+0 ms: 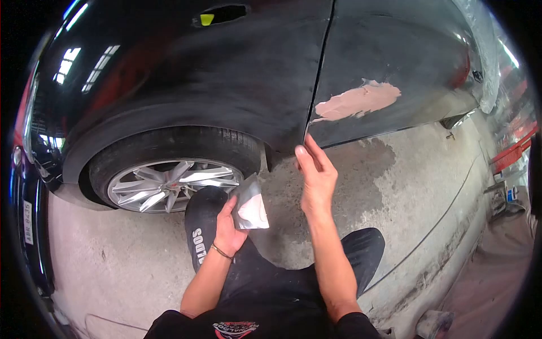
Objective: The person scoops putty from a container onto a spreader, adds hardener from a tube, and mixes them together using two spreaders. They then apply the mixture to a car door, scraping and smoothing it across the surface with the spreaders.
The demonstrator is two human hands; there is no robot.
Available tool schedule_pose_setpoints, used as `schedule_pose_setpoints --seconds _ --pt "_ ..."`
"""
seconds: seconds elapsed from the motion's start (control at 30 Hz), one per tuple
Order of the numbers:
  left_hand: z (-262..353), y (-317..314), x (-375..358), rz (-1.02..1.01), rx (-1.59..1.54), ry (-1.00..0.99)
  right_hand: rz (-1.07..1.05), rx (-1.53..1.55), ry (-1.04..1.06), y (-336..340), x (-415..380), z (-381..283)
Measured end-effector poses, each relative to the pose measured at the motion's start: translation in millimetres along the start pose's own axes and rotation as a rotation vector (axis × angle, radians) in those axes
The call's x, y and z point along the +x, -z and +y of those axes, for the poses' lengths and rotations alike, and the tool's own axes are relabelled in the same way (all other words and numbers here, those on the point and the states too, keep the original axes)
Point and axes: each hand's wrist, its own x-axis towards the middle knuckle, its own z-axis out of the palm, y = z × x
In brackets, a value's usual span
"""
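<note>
My left hand (pixel 230 229) holds a thin metal plate (pixel 244 198) by its edge, with a smear of pink filler (pixel 253 212) on it. My right hand (pixel 317 172) is raised at the panel gap (pixel 319 68), fingertips together by its lower end; whether something small is between them is hidden. Up and to the right of that hand, a patch of pink filler (pixel 361 101) lies on the dark, dull car door (pixel 418 51).
A wheel with silver spokes (pixel 172 186) is at the left under the fender (pixel 186 73). Another car (pixel 28 192) stands at the far left. Red objects (pixel 515 151) and a covered surface (pixel 488 282) are at the right. A cable (pixel 435 237) crosses the concrete floor (pixel 130 254).
</note>
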Motion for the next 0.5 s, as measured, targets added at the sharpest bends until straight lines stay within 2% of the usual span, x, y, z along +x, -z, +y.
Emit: schedule_pose_setpoints --seconds 0.07,0.17,0.23,0.27,0.3,0.37,0.5 --pt "2 -8 -3 -0.032 0.025 -0.019 -0.089 -0.065 -0.042 27 -13 -15" --pt "0 -23 4 -0.098 0.098 -0.061 -0.213 -0.4 0.055 73 -27 -36" --pt "1 -55 2 -0.103 0.214 -0.134 -0.311 -0.677 0.252 86 -33 -64" --pt "0 -68 6 -0.028 0.266 -0.151 -0.343 -0.838 0.322 85 -38 -81" --pt "3 -91 -2 -0.099 0.313 -0.193 -0.397 -0.936 0.35 87 -43 -92" --pt "6 -129 -16 -0.042 0.423 -0.224 -0.481 -1.137 0.44 92 -48 -113" --pt "0 -138 -4 -0.237 0.557 -0.301 -0.583 -1.282 0.657 79 -56 -139"
